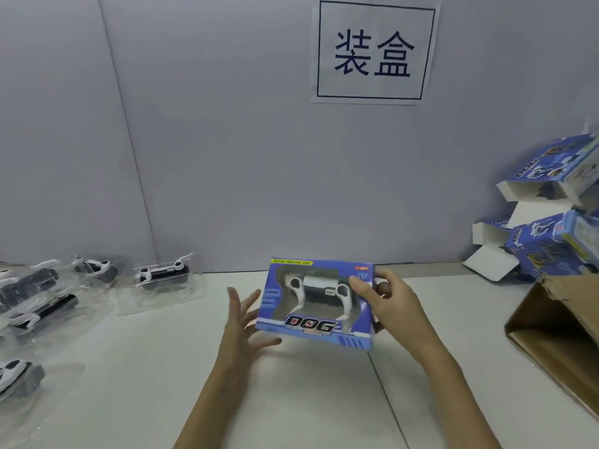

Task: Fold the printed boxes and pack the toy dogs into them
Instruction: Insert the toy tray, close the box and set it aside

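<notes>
A blue printed box (316, 330) marked DOG hangs above the white table, its window showing a black-and-white toy dog (319, 286) inside. My right hand (387, 303) grips the box's right end, thumb on the front face. My left hand (241, 322) is spread with straight fingers at the box's lower left edge. Several more toy dogs lie in clear plastic trays at the left, one of them a dog (162, 272) near the wall.
Several blue printed boxes (551, 244) with open flaps are piled at the right against the grey wall. A brown cardboard carton (557, 332) lies open on the right. A paper sign (374, 51) hangs on the wall. White table (308, 400) in front.
</notes>
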A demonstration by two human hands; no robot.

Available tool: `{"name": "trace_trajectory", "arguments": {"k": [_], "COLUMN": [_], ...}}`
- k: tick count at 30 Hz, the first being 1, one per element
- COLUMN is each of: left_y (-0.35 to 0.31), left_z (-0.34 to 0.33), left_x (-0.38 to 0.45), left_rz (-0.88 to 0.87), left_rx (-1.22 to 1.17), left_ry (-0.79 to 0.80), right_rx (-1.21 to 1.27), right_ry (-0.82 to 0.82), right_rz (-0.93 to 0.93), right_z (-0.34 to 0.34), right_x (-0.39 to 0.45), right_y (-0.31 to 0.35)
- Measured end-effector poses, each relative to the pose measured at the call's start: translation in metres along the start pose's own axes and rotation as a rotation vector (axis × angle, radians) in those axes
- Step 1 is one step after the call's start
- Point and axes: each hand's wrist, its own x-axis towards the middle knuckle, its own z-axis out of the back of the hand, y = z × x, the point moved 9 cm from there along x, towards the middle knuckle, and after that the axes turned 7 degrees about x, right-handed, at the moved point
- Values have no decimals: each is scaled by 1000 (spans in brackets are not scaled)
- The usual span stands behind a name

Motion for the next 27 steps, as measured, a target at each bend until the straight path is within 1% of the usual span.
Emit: {"name": "trace_trajectory", "arguments": {"k": [2, 4, 6, 8, 10, 13, 16, 18, 20, 22, 24, 26, 27], "left_y": [1, 3, 5, 6, 6, 7, 8, 7, 7, 9, 10, 11, 11], "left_z": [10, 15, 14, 9, 6, 5, 6, 6, 5, 4, 4, 2, 2], "left_x": [3, 4, 4, 3, 4, 4, 5, 6, 7, 8, 10, 13, 14], "left_rz": [-5, -27, -33, -42, -57, -72, -82, -91, -104, -117, -131, -143, -152], "left_rx": [-66, -30, 15, 76, 141, 197, 210, 230, 255, 276, 299, 321, 328], "left_ry": [-36, -65, -68, -58, -50, -39, -39, -41, -39, -34, -27, -14, -8], "right_rx": [245, 556, 848, 1040, 1037, 883, 589, 313, -24, -441, -968, -1481, -1667], "right_ry": [-185, -375, -591, -741, -804, -764, -651, -586, -523, -432, -357, -331, -332], "right_rz": [-30, -3, 88, 203, 188, 53, -20, -8, 34, 92, 106, 35, -57], "right_z": [43, 86, 125, 148, 152, 135, 115, 108, 106, 104, 110, 132, 149], "right_x": [0, -7, -20, -33, -40, -33, -14, 5, 30, 63, 94, 120, 130], "right_y": [10, 18, 20, 19, 10, -13, -24, -22, -17, -12, -11, -10, -11]}}
